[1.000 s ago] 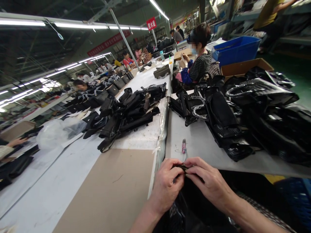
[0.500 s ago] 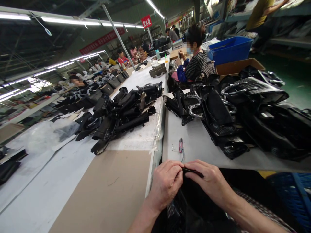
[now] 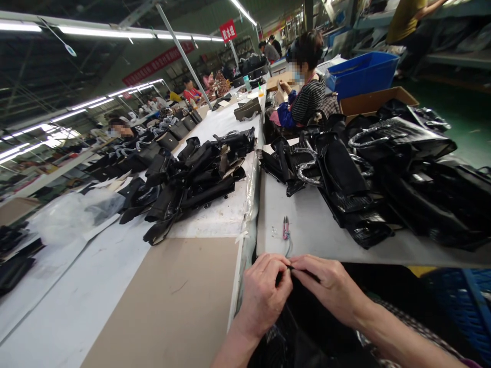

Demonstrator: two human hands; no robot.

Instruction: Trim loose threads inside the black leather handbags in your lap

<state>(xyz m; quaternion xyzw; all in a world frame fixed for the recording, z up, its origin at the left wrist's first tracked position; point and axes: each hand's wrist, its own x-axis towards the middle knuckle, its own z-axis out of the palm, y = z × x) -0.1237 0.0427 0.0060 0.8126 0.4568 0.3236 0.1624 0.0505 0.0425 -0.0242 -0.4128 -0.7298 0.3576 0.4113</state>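
A black handbag [image 3: 307, 317] lies in my lap, mostly dark and partly hidden by my forearms. My left hand [image 3: 264, 286] pinches its top edge between thumb and fingers. Close beside it, nearly touching, my right hand [image 3: 326, 283] grips the same edge with the fingers pressed together. On the table just beyond my hands lies a pair of thread snips [image 3: 286, 228] with reddish handles and a grey cord.
Black bags with plastic-wrapped handles [image 3: 345, 174] are heaped on the right table. More black bag pieces [image 3: 195, 179] cover the left table beside clear plastic [image 3: 80, 212]. A blue basket [image 3: 464, 301] stands at lower right; a seated co-worker [image 3: 307, 87] works further ahead.
My fingers have shifted slightly along the bag's edge, and a small gap now shows within my left hand's grip. The seated co-worker's hands have moved a little.
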